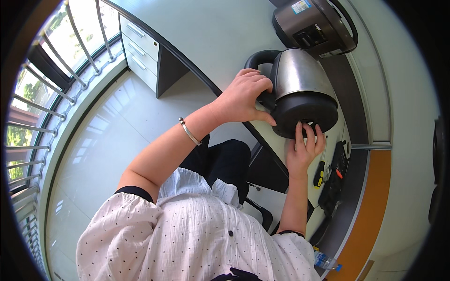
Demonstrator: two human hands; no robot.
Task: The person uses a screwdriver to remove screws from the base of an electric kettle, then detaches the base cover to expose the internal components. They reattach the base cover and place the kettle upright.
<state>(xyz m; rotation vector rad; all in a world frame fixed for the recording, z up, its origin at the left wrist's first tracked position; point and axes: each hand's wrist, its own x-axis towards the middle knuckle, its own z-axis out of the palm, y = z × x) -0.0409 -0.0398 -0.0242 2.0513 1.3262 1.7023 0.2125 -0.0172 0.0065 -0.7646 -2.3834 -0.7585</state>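
An electric kettle with a brushed steel body [302, 72] and a black base [311, 107] is tipped over, its underside turned toward me. My left hand [246, 96] is closed around the lower part of the black handle [262, 57], the thumb resting by the base's rim. Against the underside, near the opening in its middle, lie the outstretched, parted fingertips of my right hand [305, 147]. I see nothing held in the right hand. A yellow-and-black screwdriver handle [319, 174] lies on the desk just right of that hand.
A brown rice cooker [311, 28] stands behind the kettle on the grey desk [201, 28]. Black tool pouches [333, 180] lie along the right side. A plastic bottle [327, 260] is at lower right. White drawers [139, 51] and a window railing [79, 42] are at left.
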